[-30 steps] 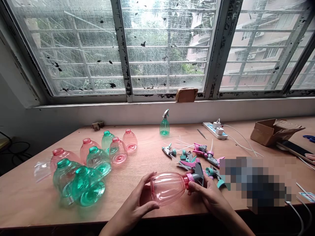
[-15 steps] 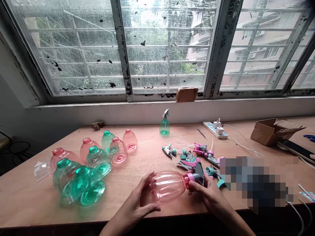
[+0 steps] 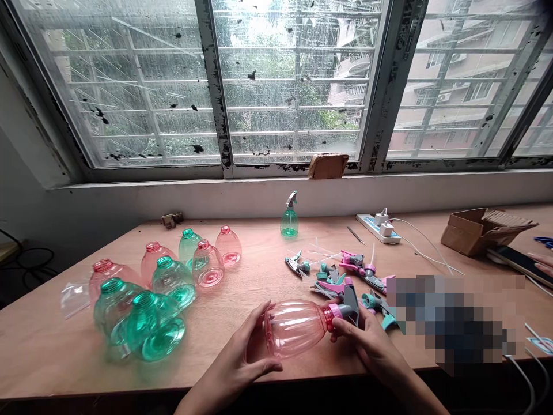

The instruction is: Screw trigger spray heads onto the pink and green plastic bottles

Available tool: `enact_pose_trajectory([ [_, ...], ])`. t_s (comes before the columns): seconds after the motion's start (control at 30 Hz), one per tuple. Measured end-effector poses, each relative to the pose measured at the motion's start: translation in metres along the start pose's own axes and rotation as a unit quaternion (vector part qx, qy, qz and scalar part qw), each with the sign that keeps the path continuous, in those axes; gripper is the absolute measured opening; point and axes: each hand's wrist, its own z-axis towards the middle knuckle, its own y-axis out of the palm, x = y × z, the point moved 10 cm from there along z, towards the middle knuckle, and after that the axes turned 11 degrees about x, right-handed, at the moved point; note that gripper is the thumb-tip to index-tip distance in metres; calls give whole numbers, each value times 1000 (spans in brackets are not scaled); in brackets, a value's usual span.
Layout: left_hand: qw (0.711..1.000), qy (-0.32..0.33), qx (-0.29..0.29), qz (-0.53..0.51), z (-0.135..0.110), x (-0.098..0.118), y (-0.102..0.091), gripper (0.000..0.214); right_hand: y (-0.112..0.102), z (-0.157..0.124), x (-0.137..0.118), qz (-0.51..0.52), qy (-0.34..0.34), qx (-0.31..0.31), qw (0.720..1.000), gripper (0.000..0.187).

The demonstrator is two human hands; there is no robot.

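A clear pink spray bottle [image 3: 294, 329] lies tilted on its side between my hands above the front of the table. My left hand [image 3: 242, 349] curves round its base, thumb below and fingers behind. My right hand [image 3: 360, 334] grips the neck end, by the pink collar of the grey trigger sprayer head [image 3: 349, 305]. That head sits against the bottle's mouth; whether it is screwed tight I cannot tell. Just beyond lie several loose trigger sprayer heads [image 3: 332, 276] in grey, pink and teal, with thin clear tubes.
Several open pink bottles [image 3: 208, 265] and green bottles [image 3: 173, 282] stand at left, near a clear plastic bag [image 3: 75, 297]. A green spray bottle [image 3: 289, 222] stands at the back. Rightward are a power strip [image 3: 378, 228], a cardboard box [image 3: 469, 233] and another person's hand [image 3: 545, 265].
Another person's fingers have come into view at the right edge. My hands and the pink spray bottle have hardly moved.
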Motion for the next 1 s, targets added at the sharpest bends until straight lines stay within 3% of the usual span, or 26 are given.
enact_pose_trajectory([
  [0.43,999,-28,-2,21,-2,2,0,102,-2,-1,-2,-3,-8,14,1000,43],
  [0.63,999,-33,0,17,-4,3,-2,73,-2,1,2,-16,-6,-6,1000,43],
  [1.0,997,4,-8,71,-3,0,2,101,-1,1,1,-15,-10,-10,1000,40],
])
